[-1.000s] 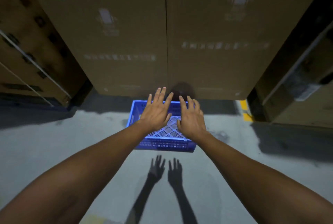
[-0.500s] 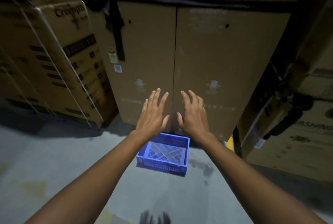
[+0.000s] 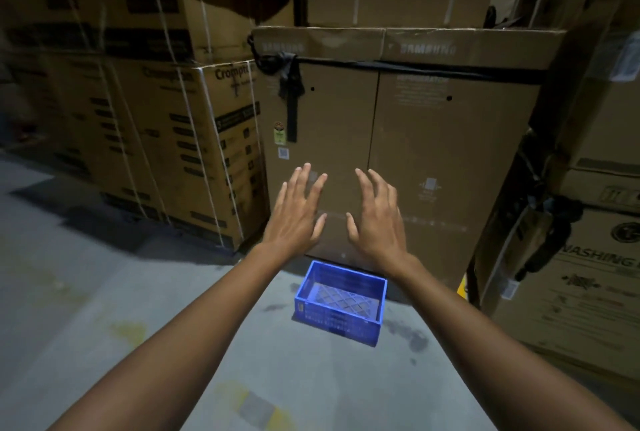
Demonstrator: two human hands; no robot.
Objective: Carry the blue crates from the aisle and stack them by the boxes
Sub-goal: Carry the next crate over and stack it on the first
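Hovering side by side in the middle of the frame, the left hand point(image 3: 298, 219) and the right hand point(image 3: 375, 222) hold nothing; each grip is apart, fingers spread and nearly straight, backs of the hands toward the camera; the blue crate point(image 3: 341, 302) sits on the floor point(image 3: 104, 292) below them in the lower middle, upright and empty, its far side close to the foot of the tall brown carton point(image 3: 433, 153); a second ago the same hands were spread low, right over the crate's open top, and since then the view has lifted, so the crate looks smaller and the carton's banded top edge now shows; my judgement is that the crate is set down and released and the person is straightening up; only one crate is in view, so the stack seems to be at its first layer, and the next move is probably back to the aisle for another; strapped cartons point(image 3: 194, 153) fill the left of the frame, a washing-machine carton point(image 3: 588, 274) the right
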